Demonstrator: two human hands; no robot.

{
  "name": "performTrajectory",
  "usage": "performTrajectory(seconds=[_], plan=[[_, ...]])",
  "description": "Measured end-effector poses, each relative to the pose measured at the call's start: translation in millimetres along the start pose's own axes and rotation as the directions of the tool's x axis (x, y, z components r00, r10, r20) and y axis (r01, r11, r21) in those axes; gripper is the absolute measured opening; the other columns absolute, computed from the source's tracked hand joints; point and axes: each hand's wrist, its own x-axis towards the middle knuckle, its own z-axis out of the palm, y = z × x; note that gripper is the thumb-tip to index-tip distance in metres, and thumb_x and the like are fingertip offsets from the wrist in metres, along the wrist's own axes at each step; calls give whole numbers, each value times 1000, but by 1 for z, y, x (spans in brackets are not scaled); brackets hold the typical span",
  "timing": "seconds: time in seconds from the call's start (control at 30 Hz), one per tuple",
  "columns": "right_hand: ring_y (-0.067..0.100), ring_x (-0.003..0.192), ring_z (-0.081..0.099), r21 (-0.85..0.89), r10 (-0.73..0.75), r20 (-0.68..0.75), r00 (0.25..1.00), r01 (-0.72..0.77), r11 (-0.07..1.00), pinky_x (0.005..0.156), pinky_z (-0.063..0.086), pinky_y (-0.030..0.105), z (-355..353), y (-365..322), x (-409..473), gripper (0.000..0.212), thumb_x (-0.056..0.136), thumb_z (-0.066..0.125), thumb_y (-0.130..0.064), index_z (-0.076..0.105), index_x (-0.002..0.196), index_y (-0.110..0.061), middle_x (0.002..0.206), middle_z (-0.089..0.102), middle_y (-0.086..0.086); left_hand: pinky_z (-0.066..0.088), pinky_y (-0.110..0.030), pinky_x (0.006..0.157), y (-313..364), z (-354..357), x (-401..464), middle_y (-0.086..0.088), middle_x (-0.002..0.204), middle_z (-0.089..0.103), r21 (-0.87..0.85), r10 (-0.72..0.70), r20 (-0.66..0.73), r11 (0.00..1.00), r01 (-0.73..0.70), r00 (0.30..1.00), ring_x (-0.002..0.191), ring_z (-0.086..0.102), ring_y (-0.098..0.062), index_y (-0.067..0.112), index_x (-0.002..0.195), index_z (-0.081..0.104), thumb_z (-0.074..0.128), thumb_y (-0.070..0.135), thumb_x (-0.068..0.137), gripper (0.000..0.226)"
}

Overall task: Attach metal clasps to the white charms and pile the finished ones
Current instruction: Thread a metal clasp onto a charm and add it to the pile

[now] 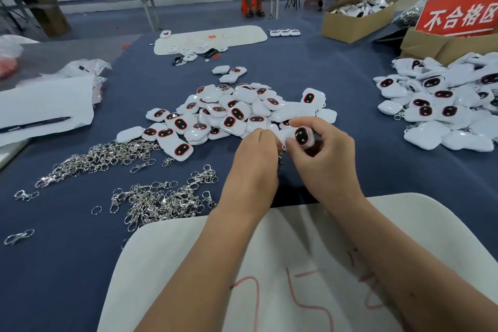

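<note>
My right hand (322,156) pinches a white charm (303,136) with a dark, red-rimmed oval face, held above the blue table. My left hand (254,159) is curled right beside it and grips a metal clasp (281,155), which peeks out between the two hands. Behind the hands lies a heap of loose white charms (229,113). Two spreads of silver clasps lie to the left, a far one (99,156) and a near one (164,199). A pile of charms with clasps (444,105) sits at the right.
A white board with red marks (296,264) lies under my forearms. White paper with a black pen (35,124) lies at the left. Cardboard boxes (355,19) and a red sign (460,15) stand at the back right. Another white mat (210,39) lies at the far centre.
</note>
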Motion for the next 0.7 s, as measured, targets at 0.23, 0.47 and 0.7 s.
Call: performTrajectory(seconds=[0.23,0.47,0.7], plan=[[9,78,65,-109,-78,-28,997,75,991,77,50,18,5,-5,-5,19,83,76,-7,76,101,-12,87,73,-6,37,-19,73,2,5,6,0,95,52,-16,-72,17,997,72,997,81,44,-8,3,109,59,44,9,101,18],[7,71,66,60,131,-4,991,-131,990,70,51,14,1,0,-2,18,84,75,-8,77,94,-22,75,72,-11,39,-35,66,2,-3,1,0,89,53,-20,-69,84,997,71,994,79,46,-20,15,95,50,51,1,87,16],[10,68,65,178,213,79,974,-224,958,74,57,30,1,7,1,18,86,75,-13,77,96,-27,75,70,-12,42,-36,64,-6,3,2,5,85,55,-132,-103,62,985,110,993,79,50,-20,23,88,49,42,18,90,8]])
